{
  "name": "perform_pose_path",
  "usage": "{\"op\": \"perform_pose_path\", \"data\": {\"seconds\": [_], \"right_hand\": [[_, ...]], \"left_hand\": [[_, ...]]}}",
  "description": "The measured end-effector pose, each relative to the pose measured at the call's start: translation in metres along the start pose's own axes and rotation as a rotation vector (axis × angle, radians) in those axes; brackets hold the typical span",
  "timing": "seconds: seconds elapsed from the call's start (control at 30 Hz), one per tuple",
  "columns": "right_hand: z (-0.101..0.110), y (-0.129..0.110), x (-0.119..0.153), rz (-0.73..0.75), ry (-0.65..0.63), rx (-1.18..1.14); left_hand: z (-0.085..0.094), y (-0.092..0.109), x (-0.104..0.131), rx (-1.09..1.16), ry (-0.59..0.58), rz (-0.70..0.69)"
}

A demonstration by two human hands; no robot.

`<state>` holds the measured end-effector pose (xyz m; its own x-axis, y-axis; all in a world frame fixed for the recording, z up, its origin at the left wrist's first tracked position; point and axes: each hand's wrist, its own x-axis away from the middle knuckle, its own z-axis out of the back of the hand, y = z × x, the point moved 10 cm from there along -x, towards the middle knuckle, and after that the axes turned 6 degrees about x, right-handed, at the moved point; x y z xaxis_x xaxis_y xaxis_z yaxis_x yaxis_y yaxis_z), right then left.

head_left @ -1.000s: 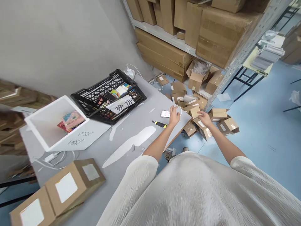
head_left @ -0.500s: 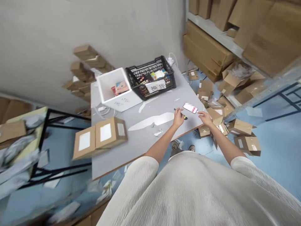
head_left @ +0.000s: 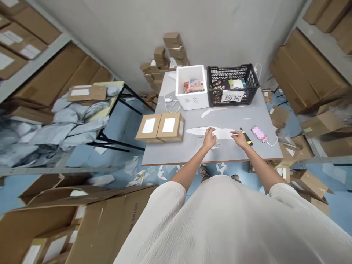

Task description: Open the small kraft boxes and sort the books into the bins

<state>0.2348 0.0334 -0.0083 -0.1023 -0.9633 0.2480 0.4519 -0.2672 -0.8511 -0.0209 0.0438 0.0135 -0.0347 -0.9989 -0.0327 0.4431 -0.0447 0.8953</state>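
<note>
My left hand point(head_left: 209, 138) hovers over or rests on a white, worn-looking patch point(head_left: 196, 130) of the grey table point(head_left: 165, 156). Its fingers are loosely bent and apart, with nothing visible in them. At the patch's right end is my right hand point(head_left: 238, 138), fingers pointing left, slightly apart and holding nothing that I can see. Just right of it lies a black and yellow box cutter point(head_left: 247, 138). Beyond the cutter, a pink, blurred-out phone point(head_left: 259, 134) lies flat with a white cable attached. Two brown cardboard boxes point(head_left: 159, 128) with white labels sit side by side to the left.
A white foam box point(head_left: 192, 101) and a black plastic crate point(head_left: 233, 96), both holding small colourful packets, stand at the table's back. Grey parcels point(head_left: 57, 130) cover a side table on the left. A large open carton point(head_left: 115, 216) stands lower left; more boxes point(head_left: 310, 183) lie on the right.
My view has swung left. Both hands have moved left across the table, away from the phone and box cutter, to the white patch. The cutter, earlier by my left hand, now lies beside my right.
</note>
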Motion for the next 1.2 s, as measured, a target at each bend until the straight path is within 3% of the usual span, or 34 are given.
{"op": "perform_pose_path", "data": {"seconds": [0.2, 0.33, 0.43, 0.57, 0.73, 0.87, 1.03, 1.2], "right_hand": [[-0.120, -0.060, -0.019, 0.033, -0.126, 0.038], [-0.192, -0.092, -0.025, 0.068, -0.201, 0.097], [-0.240, -0.118, -0.025, 0.140, -0.266, 0.154], [-0.296, -0.144, -0.026, 0.188, -0.371, 0.202], [-0.344, -0.158, -0.032, 0.176, -0.453, 0.269], [-0.365, -0.158, -0.037, 0.154, -0.465, 0.295], [-0.372, -0.156, -0.044, 0.149, -0.428, 0.255], [-0.351, -0.146, -0.052, 0.060, -0.336, 0.248]], "left_hand": [[0.110, -0.068, -0.003, -0.016, 0.103, 0.073], [0.174, -0.111, -0.002, -0.114, 0.126, 0.119], [0.211, -0.136, 0.002, -0.233, 0.116, 0.180], [0.247, -0.158, 0.004, -0.336, 0.110, 0.238], [0.274, -0.179, 0.000, -0.337, 0.147, 0.267], [0.285, -0.190, -0.002, -0.310, 0.173, 0.294], [0.287, -0.191, -0.004, -0.316, 0.170, 0.316], [0.280, -0.194, 0.001, -0.249, 0.189, 0.423]]}}
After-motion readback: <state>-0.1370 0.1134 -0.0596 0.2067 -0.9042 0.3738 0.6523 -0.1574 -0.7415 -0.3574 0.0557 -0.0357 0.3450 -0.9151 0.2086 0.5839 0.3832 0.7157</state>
